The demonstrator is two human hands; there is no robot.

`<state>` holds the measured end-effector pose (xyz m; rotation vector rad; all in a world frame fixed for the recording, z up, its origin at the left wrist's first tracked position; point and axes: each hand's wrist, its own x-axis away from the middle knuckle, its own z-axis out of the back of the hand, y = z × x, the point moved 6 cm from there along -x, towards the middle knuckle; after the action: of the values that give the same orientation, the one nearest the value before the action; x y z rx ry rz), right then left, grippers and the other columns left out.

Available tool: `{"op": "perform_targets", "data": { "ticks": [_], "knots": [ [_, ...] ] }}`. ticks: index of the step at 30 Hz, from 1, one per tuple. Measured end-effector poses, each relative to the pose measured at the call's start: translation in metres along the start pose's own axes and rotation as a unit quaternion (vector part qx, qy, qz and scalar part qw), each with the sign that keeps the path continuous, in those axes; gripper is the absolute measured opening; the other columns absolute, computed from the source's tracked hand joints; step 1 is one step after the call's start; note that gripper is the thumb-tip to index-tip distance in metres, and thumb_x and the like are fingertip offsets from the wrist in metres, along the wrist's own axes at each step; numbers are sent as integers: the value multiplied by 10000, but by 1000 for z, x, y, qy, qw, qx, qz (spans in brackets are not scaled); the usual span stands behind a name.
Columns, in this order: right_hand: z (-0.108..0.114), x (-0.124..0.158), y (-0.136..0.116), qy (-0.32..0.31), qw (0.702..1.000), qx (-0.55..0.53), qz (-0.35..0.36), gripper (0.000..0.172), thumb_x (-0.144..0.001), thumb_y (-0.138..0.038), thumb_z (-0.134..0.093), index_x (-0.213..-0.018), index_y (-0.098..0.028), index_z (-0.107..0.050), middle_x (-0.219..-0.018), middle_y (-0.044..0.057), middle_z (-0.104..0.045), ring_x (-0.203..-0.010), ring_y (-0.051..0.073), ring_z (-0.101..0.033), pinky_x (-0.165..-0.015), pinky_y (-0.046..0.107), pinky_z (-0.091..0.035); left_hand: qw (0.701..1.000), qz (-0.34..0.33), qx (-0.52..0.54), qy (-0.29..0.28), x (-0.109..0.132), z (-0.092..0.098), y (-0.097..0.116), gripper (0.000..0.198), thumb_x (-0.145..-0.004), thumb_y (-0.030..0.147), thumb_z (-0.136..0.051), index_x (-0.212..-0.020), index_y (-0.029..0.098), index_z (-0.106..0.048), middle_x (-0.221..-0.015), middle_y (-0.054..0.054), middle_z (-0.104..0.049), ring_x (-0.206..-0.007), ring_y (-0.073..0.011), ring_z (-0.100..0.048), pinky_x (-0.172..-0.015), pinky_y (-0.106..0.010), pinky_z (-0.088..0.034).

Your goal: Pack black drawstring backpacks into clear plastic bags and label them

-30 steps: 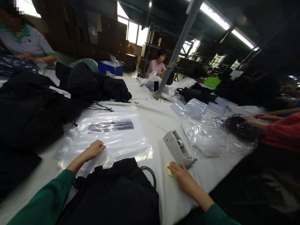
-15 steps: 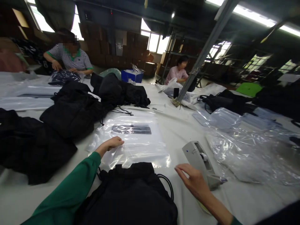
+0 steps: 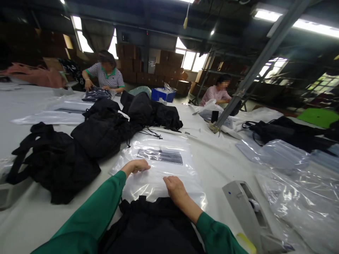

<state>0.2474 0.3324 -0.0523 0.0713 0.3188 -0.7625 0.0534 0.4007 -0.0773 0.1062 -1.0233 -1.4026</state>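
A stack of clear plastic bags (image 3: 161,165) with a dark printed label lies on the white table (image 3: 209,158) in front of me. My left hand (image 3: 137,165) rests on its near left part, fingers curled in a loose fist. My right hand (image 3: 174,187) lies on the bags' near edge, fingers curled down onto the plastic. A black drawstring bag (image 3: 148,225) sits at the table edge between my green sleeves. A grey tape dispenser (image 3: 251,215) stands to the right of my right arm, with a yellow pad (image 3: 246,241) beside it.
Black bags are heaped at the left (image 3: 55,162) and ahead (image 3: 119,123). Loose clear plastic (image 3: 296,190) spreads on the right. Two people work at the far side, one in a striped shirt (image 3: 106,77), one in pink (image 3: 218,93). A slanted metal post (image 3: 246,84) stands on the table.
My right hand left the yellow pad by the tape dispenser and moved left onto the plastic bags. The view turned left and up. My left hand stayed on the bags.
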Motion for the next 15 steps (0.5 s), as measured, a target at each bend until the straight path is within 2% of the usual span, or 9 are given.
{"op": "perform_targets", "data": {
  "ticks": [5, 8, 10, 12, 13, 15],
  "knots": [
    [14, 1, 15, 22, 998, -38, -46, 156, -936, -174, -521, -819, -188, -624, -769, 42, -662, -713, 181, -610, -666, 272, -428, 999, -5, -17, -52, 14, -7, 11, 396, -953, 479, -506, -1113, 132, -606, -1021, -76, -659, -849, -186, -654, -742, -371, -560],
    [19, -6, 18, 44, 994, -66, -77, 177, -958, -247, -518, -801, -193, -581, -728, 6, -657, -643, 145, -614, -592, 230, -420, 996, -66, -28, -43, 38, -8, 27, 565, -956, 608, -355, -1242, 167, -561, -1147, -115, -662, -975, -210, -660, -816, -362, -536],
    [21, -10, 18, 57, 992, -78, -87, 183, -965, -267, -509, -805, -195, -563, -695, -9, -646, -613, 136, -610, -569, 221, -414, 991, -122, -49, -17, 56, -14, 41, 657, -886, 652, -462, -1372, 210, -469, -1289, -121, -613, -1124, -236, -615, -913, -333, -491],
    [21, -13, 16, 66, 991, -84, -84, 173, -975, -278, -491, -842, -196, -563, -708, -9, -654, -620, 135, -617, -580, 219, -420, 984, -154, -82, 30, 69, -23, 54, 751, -813, 596, -617, -1434, 234, -402, -1382, -116, -551, -1241, -270, -537, -1008, -344, -426],
    [20, -13, 15, 68, 991, -83, -81, 171, -983, -281, -475, -868, -194, -568, -727, -1, -664, -632, 138, -624, -594, 221, -426, 981, -157, -100, 60, 73, -28, 59, 721, -826, 546, -627, -1435, 230, -404, -1390, -120, -543, -1270, -287, -508, -1041, -376, -396],
    [19, -13, 13, 68, 992, -75, -72, 184, -999, -274, -442, -920, -184, -582, -769, 25, -683, -670, 150, -643, -630, 232, -436, 973, -141, -137, 121, 75, -37, 68, 500, -924, 441, -529, -1359, 197, -493, -1318, -125, -589, -1255, -294, -513, -1056, -457, -372]
  ]
}}
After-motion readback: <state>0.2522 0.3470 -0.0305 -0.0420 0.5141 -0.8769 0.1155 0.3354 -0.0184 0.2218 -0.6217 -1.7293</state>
